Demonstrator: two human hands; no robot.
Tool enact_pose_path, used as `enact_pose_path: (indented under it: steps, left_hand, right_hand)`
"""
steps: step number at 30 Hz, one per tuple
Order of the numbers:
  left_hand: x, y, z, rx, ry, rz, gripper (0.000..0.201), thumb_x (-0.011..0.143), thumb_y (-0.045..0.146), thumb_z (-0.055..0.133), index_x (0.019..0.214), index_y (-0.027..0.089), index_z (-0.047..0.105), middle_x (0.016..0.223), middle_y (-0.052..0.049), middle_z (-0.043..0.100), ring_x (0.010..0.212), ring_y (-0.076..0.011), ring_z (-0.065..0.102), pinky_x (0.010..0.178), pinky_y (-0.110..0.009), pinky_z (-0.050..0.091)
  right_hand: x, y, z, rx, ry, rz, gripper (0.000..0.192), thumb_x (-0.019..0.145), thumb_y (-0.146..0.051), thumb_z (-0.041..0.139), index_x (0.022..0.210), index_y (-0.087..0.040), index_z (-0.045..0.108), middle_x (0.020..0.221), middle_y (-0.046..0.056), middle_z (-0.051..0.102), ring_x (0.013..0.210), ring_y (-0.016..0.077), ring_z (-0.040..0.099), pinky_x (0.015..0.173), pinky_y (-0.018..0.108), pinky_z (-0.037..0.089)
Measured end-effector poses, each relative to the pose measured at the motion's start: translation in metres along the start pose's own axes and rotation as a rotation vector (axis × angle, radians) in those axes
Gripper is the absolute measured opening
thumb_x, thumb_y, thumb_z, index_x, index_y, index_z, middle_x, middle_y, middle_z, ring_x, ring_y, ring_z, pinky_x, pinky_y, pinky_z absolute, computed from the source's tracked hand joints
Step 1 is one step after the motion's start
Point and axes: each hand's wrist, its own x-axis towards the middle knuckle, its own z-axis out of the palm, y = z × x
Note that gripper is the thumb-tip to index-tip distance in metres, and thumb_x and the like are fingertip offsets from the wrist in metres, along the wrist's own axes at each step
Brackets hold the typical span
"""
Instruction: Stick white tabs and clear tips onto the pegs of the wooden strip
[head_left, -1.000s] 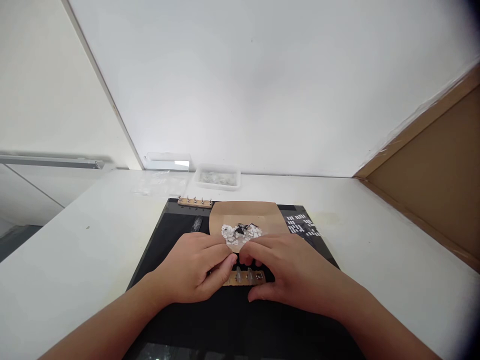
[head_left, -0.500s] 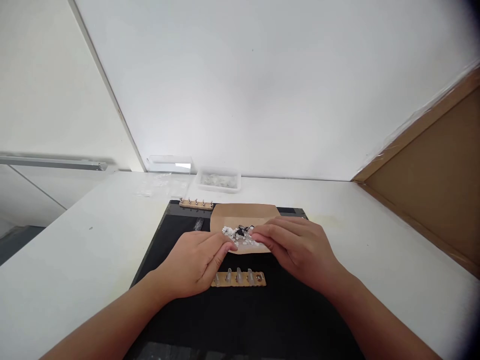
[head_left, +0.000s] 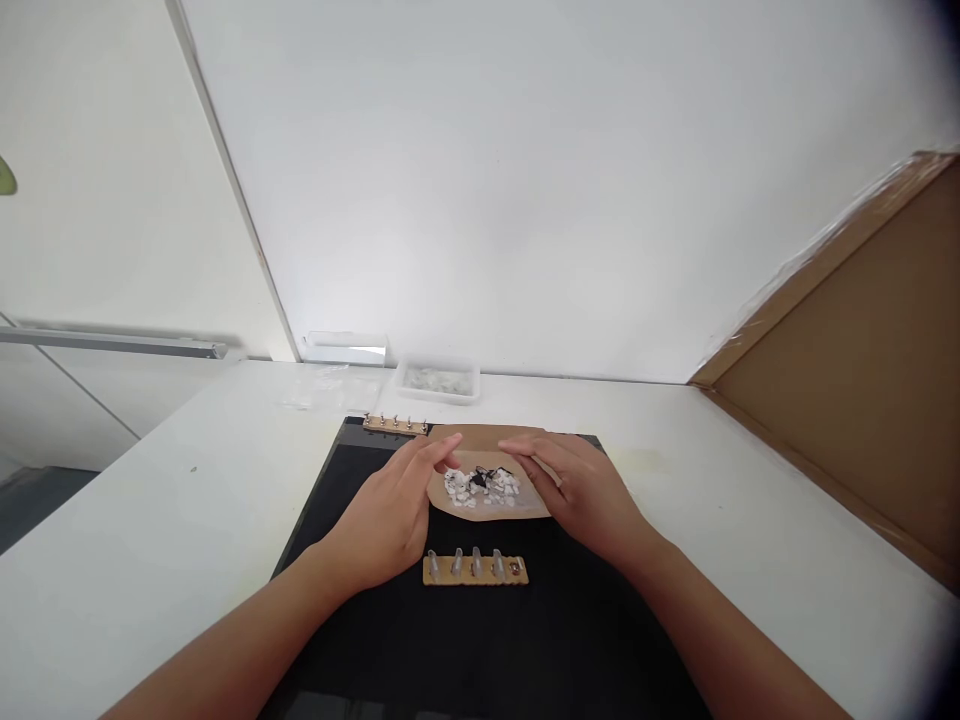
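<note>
The left hand (head_left: 386,510) has risen, leaving the near strip (head_left: 475,577) wholly reachable; it and the right hand (head_left: 585,490) flank white pieces (head_left: 457,487), grips unclear.

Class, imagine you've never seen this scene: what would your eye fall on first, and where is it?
The heap of white and black bits stands out first, lying on brown paper between the left hand and the right hand. Next comes the tan strip bearing translucent pieces, nearer the viewer on the black surface.
</note>
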Motion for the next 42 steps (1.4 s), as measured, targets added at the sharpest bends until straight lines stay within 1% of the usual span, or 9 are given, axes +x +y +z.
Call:
enact_pose_path:
  steps: [5, 9, 13, 19, 26, 31, 35, 37, 42]
  left_hand:
    - [0.003, 0.006, -0.003, 0.029, 0.012, -0.040, 0.053, 0.102, 0.010, 0.047, 0.153, 0.023, 0.039, 0.120, -0.010, 0.066, 0.112, -0.0261, 0.060, 0.097, -0.044, 0.058]
    - [0.004, 0.006, -0.002, 0.026, 0.037, -0.062, 0.043, 0.104, 0.015, 0.048, 0.147, 0.021, 0.045, 0.118, -0.011, 0.064, 0.114, -0.0281, 0.056, 0.096, -0.046, 0.058]
    - [0.004, 0.003, -0.002, 0.018, 0.094, -0.102, 0.040, 0.105, 0.018, 0.048, 0.145, 0.020, 0.046, 0.123, -0.014, 0.059, 0.114, -0.0296, 0.055, 0.094, -0.049, 0.058]
    - [0.003, 0.004, -0.002, 0.005, 0.142, -0.099, 0.042, 0.105, 0.019, 0.048, 0.146, 0.021, 0.044, 0.125, -0.015, 0.055, 0.115, -0.0309, 0.055, 0.091, -0.050, 0.058]
    - [0.000, 0.003, 0.008, -0.069, 0.276, -0.060, 0.042, 0.104, 0.019, 0.050, 0.144, 0.021, 0.036, 0.128, -0.016, 0.048, 0.114, -0.0288, 0.054, 0.086, -0.046, 0.058]
    - [0.002, 0.003, 0.013, -0.094, 0.575, 0.066, 0.038, 0.101, 0.015, 0.051, 0.134, 0.022, 0.033, 0.127, -0.015, 0.042, 0.118, -0.0288, 0.049, 0.094, -0.051, 0.052]
    - [0.004, 0.009, 0.007, 0.000, 0.559, 0.191, 0.044, 0.097, 0.010, 0.052, 0.133, 0.024, 0.031, 0.116, -0.011, 0.045, 0.109, -0.0274, 0.051, 0.093, -0.054, 0.049]
    - [0.005, 0.012, 0.005, 0.076, 0.539, 0.255, 0.050, 0.093, 0.008, 0.054, 0.134, 0.026, 0.030, 0.112, -0.009, 0.047, 0.103, -0.0271, 0.051, 0.090, -0.054, 0.047]
    - [0.006, 0.017, 0.004, 0.109, 0.564, 0.274, 0.055, 0.088, 0.011, 0.056, 0.133, 0.025, 0.028, 0.106, -0.008, 0.047, 0.097, -0.0273, 0.050, 0.085, -0.052, 0.046]
  right_hand:
    - [0.000, 0.003, -0.002, -0.027, 0.022, -0.027, 0.022, 0.110, -0.036, 0.056, 0.105, -0.026, 0.075, 0.104, 0.001, 0.083, 0.091, 0.0207, 0.075, 0.080, 0.035, 0.047]
    - [0.003, 0.001, -0.003, -0.097, 0.058, -0.007, 0.030, 0.112, -0.035, 0.051, 0.102, -0.025, 0.077, 0.099, 0.002, 0.082, 0.088, 0.0197, 0.072, 0.083, 0.038, 0.039]
    - [0.004, 0.002, -0.003, -0.209, 0.098, 0.125, 0.039, 0.115, -0.034, 0.039, 0.118, -0.031, 0.077, 0.100, 0.002, 0.081, 0.108, 0.0255, 0.068, 0.094, 0.046, 0.036]
    - [0.002, 0.006, 0.004, -0.234, -0.013, 0.203, 0.043, 0.115, -0.035, 0.032, 0.143, -0.043, 0.063, 0.138, 0.000, 0.071, 0.147, 0.0311, 0.046, 0.116, 0.062, 0.028]
    - [0.007, 0.003, 0.014, -0.235, 0.022, 0.210, 0.044, 0.114, -0.034, 0.030, 0.148, -0.041, 0.056, 0.157, 0.000, 0.057, 0.160, 0.0298, 0.028, 0.127, 0.069, 0.014]
    - [0.057, -0.006, 0.010, -0.261, -0.134, 0.133, 0.036, 0.112, -0.037, 0.041, 0.136, -0.027, 0.065, 0.150, 0.010, 0.061, 0.155, 0.0341, 0.036, 0.123, 0.062, 0.029]
    - [0.125, 0.004, 0.028, -0.253, -0.293, 0.162, 0.026, 0.110, -0.033, 0.050, 0.124, -0.022, 0.070, 0.130, 0.008, 0.071, 0.122, 0.0247, 0.065, 0.105, 0.046, 0.052]
    - [0.157, 0.012, 0.046, -0.270, -0.371, 0.216, 0.029, 0.106, -0.040, 0.063, 0.125, -0.019, 0.069, 0.130, 0.010, 0.070, 0.115, 0.0246, 0.068, 0.099, 0.047, 0.058]
    - [0.207, 0.028, 0.087, -0.320, -0.567, 0.331, 0.034, 0.104, -0.039, 0.067, 0.132, -0.019, 0.066, 0.135, 0.011, 0.067, 0.115, 0.0252, 0.069, 0.098, 0.048, 0.060]
